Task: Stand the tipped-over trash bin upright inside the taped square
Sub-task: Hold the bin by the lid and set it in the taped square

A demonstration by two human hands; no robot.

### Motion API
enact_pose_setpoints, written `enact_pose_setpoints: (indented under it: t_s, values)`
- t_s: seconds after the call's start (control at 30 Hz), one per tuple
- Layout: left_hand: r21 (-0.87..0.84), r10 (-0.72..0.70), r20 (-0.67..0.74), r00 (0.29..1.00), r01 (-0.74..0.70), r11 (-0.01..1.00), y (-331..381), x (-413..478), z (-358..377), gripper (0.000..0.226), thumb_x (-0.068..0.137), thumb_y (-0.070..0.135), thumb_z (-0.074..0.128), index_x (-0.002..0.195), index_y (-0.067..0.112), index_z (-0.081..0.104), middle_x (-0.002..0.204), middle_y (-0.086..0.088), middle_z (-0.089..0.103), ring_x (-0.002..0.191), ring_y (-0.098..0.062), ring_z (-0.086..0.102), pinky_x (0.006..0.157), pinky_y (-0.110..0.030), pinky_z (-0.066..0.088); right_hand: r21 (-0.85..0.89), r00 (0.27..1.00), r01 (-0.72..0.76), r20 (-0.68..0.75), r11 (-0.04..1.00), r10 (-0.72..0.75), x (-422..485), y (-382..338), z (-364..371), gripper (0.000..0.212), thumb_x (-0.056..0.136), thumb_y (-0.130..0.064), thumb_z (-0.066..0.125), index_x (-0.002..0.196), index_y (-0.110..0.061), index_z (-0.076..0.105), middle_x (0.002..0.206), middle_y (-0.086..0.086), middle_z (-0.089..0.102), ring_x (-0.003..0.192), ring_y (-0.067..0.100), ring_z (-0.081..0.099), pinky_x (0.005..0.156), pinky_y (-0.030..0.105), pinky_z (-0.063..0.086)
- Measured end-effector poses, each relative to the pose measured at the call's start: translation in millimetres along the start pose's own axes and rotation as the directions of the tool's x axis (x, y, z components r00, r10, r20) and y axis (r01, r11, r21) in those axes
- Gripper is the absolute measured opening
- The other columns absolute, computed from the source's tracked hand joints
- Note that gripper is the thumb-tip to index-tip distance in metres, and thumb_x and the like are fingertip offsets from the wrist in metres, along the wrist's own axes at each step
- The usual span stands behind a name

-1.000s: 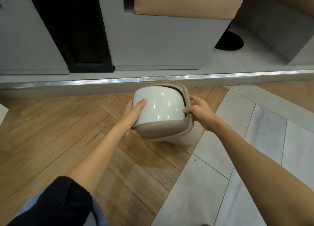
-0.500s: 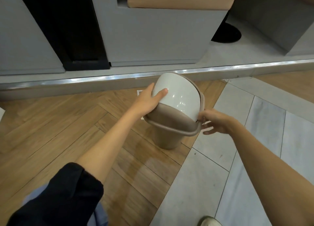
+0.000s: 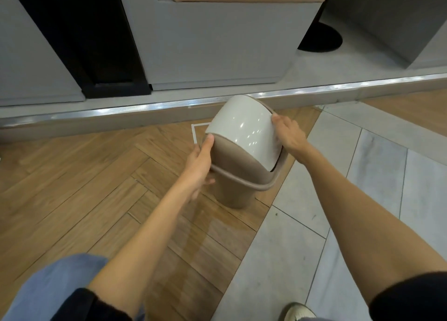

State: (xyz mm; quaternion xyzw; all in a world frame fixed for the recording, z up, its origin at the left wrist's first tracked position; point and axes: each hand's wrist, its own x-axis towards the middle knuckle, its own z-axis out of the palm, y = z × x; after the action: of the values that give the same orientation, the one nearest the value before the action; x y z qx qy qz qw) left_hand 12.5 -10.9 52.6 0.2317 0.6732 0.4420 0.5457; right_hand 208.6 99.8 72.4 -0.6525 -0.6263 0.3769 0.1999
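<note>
A small tan trash bin point(image 3: 235, 175) with a glossy white swing lid point(image 3: 243, 129) is nearly upright, its base near the wooden floor and its top leaning a little away from me. My left hand point(image 3: 199, 163) grips the bin's left side under the rim, thumb against the lid's lower edge. My right hand point(image 3: 289, 134) holds the lid's right edge. A corner of the white taped square point(image 3: 194, 131) shows on the floor just left of and behind the bin; the rest is hidden by the bin.
A raised step with a shiny metal edge point(image 3: 145, 108) runs right behind the bin. Grey seating blocks point(image 3: 217, 45) stand on it, and a black round table base point(image 3: 320, 39). Grey tiles point(image 3: 362, 175) lie to the right. My shoe point(image 3: 297, 312) shows at the bottom.
The bin has turned from lying on its side with the lid facing me to nearly upright. My left hand slid down to the bin's side and my right hand rose to the lid's edge.
</note>
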Motion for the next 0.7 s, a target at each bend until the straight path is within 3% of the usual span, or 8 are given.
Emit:
enact_pose_setpoints:
  t_s: [0.1, 0.23, 0.4, 0.5, 0.6, 0.7]
  values:
    - [0.005, 0.004, 0.037, 0.999, -0.005, 1.000, 19, 15, -7, 0.066, 0.091, 0.065, 0.042, 0.141, 0.022, 0.044, 0.131, -0.002, 0.053, 0.116, -0.033, 0.058, 0.093, -0.047, 0.053, -0.084, 0.997, -0.052, -0.068, 0.995, 0.046, -14, 11, 6, 0.064, 0.093, -0.063, 0.024, 0.138, -0.020, 0.040, 0.147, 0.011, 0.029, 0.135, 0.041, 0.023, 0.109, 0.053, 0.021]
    - [0.032, 0.034, 0.060, 0.998, -0.036, 0.999, 38, 28, -7, 0.073, 0.090, 0.066, 0.043, 0.139, 0.012, 0.048, 0.133, -0.009, 0.059, 0.117, -0.030, 0.058, 0.101, -0.052, 0.048, -0.126, 0.988, -0.054, -0.150, 0.991, 0.035, -29, 21, 15, 0.058, 0.093, -0.058, 0.035, 0.131, -0.014, 0.039, 0.138, 0.012, 0.032, 0.125, 0.040, 0.031, 0.099, 0.054, 0.033]
    - [-0.027, 0.059, 0.051, 0.997, -0.058, 0.998, 25, 27, -4, 0.067, 0.085, 0.069, 0.045, 0.138, 0.028, 0.051, 0.130, 0.001, 0.064, 0.118, -0.025, 0.060, 0.100, -0.054, 0.047, 0.023, 0.977, -0.069, -0.199, 0.997, 0.072, -35, 27, 17, 0.060, 0.089, -0.061, 0.035, 0.128, -0.017, 0.043, 0.134, 0.012, 0.038, 0.120, 0.037, 0.042, 0.101, 0.055, 0.041]
    - [-0.054, 0.030, 0.071, 0.997, -0.026, 0.998, 7, 13, -1, 0.088, 0.066, 0.082, 0.051, 0.144, 0.044, 0.038, 0.147, 0.009, 0.051, 0.133, -0.025, 0.049, 0.102, -0.063, 0.041, 0.219, 0.987, -0.146, -0.034, 0.965, 0.157, -33, 25, 14, 0.062, 0.084, -0.064, 0.031, 0.129, -0.023, 0.043, 0.135, 0.010, 0.044, 0.118, 0.033, 0.047, 0.097, 0.055, 0.042]
    - [-0.065, 0.027, 0.069, 0.997, -0.022, 0.998, -4, 5, 7, 0.086, 0.084, 0.070, 0.049, 0.153, 0.043, 0.005, 0.161, 0.010, 0.025, 0.143, -0.026, 0.033, 0.105, -0.065, 0.033, 0.364, 0.976, -0.218, 0.066, 0.906, 0.208, -35, 21, 10, 0.055, 0.088, -0.067, 0.026, 0.122, -0.030, 0.048, 0.120, 0.002, 0.055, 0.108, 0.025, 0.053, 0.092, 0.051, 0.045]
    - [-0.040, 0.053, 0.051, 0.997, -0.051, 0.998, -16, 5, 14, 0.092, 0.086, 0.067, 0.052, 0.152, 0.042, -0.006, 0.162, 0.011, 0.020, 0.143, -0.027, 0.033, 0.104, -0.062, 0.039, 0.438, 0.965, -0.261, 0.095, 0.860, 0.244, -31, 24, 9, 0.066, 0.088, -0.073, 0.026, 0.133, -0.029, 0.045, 0.122, 0.003, 0.056, 0.110, 0.027, 0.055, 0.093, 0.054, 0.048]
